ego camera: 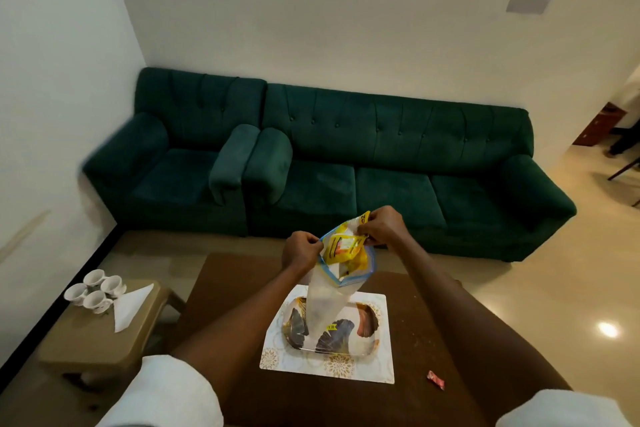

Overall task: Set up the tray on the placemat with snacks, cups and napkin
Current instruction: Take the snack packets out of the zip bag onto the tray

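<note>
A clear zip bag (329, 305) with a blue rim hangs upright over the tray (367, 322), which lies on the white placemat (381, 371). My left hand (300, 250) pinches the bag's left rim. My right hand (382, 227) grips a yellow snack packet (346, 248) at the bag's mouth. Several white cups (95, 289) and a folded white napkin (130, 305) rest on the small side table (86, 343) at the left.
The placemat lies on a dark brown table (433, 322). A small red wrapper (436, 380) lies on that table at the right. A green sofa (381, 163) and armchair (180, 163) stand behind, against the wall.
</note>
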Demonstrator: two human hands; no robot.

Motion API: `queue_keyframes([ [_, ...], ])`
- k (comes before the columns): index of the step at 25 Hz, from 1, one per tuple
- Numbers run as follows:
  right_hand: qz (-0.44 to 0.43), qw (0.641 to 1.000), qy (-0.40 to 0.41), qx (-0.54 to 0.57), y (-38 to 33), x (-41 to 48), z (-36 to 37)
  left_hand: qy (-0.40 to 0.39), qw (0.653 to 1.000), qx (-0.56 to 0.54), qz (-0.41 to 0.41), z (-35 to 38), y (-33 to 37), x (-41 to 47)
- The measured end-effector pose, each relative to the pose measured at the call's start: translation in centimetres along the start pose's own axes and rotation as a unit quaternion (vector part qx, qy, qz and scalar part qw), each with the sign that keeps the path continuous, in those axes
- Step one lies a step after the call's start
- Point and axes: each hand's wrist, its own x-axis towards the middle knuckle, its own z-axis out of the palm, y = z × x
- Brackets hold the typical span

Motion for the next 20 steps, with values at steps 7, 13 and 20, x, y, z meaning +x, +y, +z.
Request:
queue_keyframes([
  [7, 0.016, 0.984, 0.040, 0.175, 0.7, 0.9, -4.1, -0.017, 1.000, -0.021, -0.011, -0.1, -2.2, 0.9],
  [13, 0.085, 0.957, 0.100, 0.257, 4.0, 3.8, -3.1, 0.005, 0.992, -0.101, -0.077, -1.1, -6.5, 0.8],
  [20, 0.177, 0.974, 0.073, 0.124, 12.7, 7.5, 8.0, 0.015, 0.974, -0.146, -0.174, -0.1, -14.5, 2.6],
])
